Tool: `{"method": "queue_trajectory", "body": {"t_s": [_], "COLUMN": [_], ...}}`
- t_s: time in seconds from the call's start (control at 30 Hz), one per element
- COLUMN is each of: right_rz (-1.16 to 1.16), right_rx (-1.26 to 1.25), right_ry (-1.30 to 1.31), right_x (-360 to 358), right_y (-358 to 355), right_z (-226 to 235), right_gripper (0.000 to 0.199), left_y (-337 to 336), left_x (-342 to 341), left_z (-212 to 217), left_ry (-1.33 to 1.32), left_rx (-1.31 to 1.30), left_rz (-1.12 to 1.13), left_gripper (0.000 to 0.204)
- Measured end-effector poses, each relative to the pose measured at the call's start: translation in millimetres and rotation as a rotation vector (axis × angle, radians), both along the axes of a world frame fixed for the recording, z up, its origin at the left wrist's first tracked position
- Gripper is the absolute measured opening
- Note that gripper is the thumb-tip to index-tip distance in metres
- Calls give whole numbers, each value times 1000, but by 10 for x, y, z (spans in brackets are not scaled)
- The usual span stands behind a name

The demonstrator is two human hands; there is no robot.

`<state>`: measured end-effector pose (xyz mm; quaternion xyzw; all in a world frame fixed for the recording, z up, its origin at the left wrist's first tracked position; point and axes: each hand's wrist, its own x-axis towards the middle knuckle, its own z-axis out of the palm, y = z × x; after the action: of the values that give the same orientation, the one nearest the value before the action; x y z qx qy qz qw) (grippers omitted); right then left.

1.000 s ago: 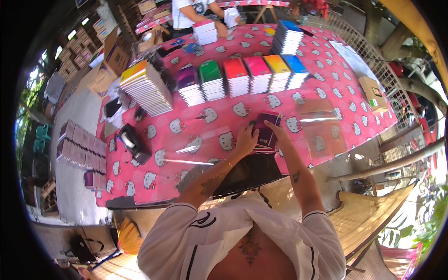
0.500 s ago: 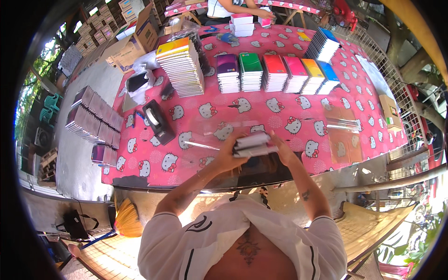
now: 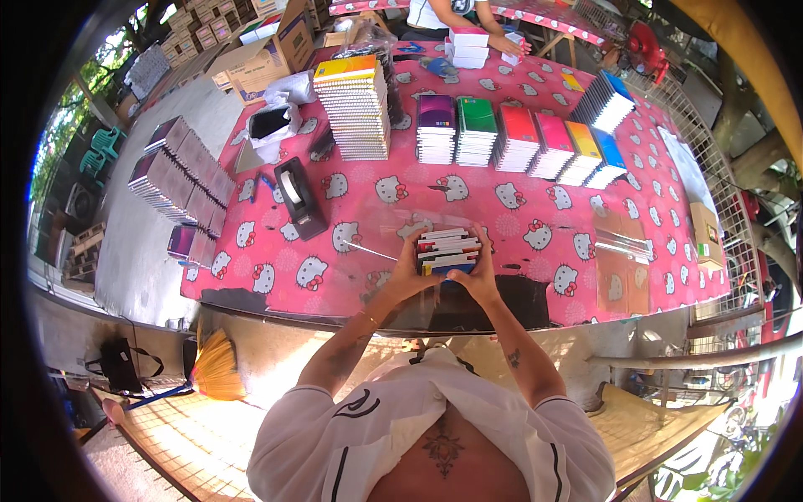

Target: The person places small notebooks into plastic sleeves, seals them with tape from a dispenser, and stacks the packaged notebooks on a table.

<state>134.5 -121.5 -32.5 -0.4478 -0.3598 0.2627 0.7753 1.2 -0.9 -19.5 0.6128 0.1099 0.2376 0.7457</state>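
Head view, notebook stack (image 3: 449, 250) between hands (image 3: 445, 280)

Single head-worn fisheye view, looking steeply down and forward from above the person's chest onto the near pink table (image 3: 519, 276)

Open brown cardboard box (image 3: 280, 38) at upper left of frame; small tan carton (image 3: 708, 234) at right edge.

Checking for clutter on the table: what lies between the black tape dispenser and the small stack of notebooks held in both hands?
In the head view, between the black tape dispenser and the held stack of notebooks, only a clear plastic sleeve lies on the pink cartoon-cat tablecloth.
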Motion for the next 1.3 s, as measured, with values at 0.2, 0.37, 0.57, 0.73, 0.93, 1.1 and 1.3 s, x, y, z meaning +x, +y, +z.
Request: {"method": "queue_trajectory", "body": {"t_s": [0.2,0.37,0.57,0.73,0.93,1.1,1.3], "right_rz": [-35,32,62,112,37,-98,-200], "right_rx": [-152,-158,-202,-194,-250,-439,-739], "right_ry": [-196,-97,-107,-118,-249,-501,-987], "right_x": [50,-70,-26,35,66,-1,-230], "right_y": [-31,51,45,22,11,-120,-700], "right_z": [-128,-190,-174,-134,-282,-224,-473], "right_gripper": [106,94,82,79,75,96,95], "left_y": [2,-22,48,146,-322,-24,64], "left_x": [95,74,-27,-163,173,279,359], "left_z": [-249,-416,-203,539,761,703,685], "left_ry": [-9,98,431,535,411,606,552], "left_rx": [231,184,369,1085,1476,1498,1427], "left_rz": [67,76,13,47,68,-44,204], "left_gripper": [93,90,113,122,110,85,73]}}
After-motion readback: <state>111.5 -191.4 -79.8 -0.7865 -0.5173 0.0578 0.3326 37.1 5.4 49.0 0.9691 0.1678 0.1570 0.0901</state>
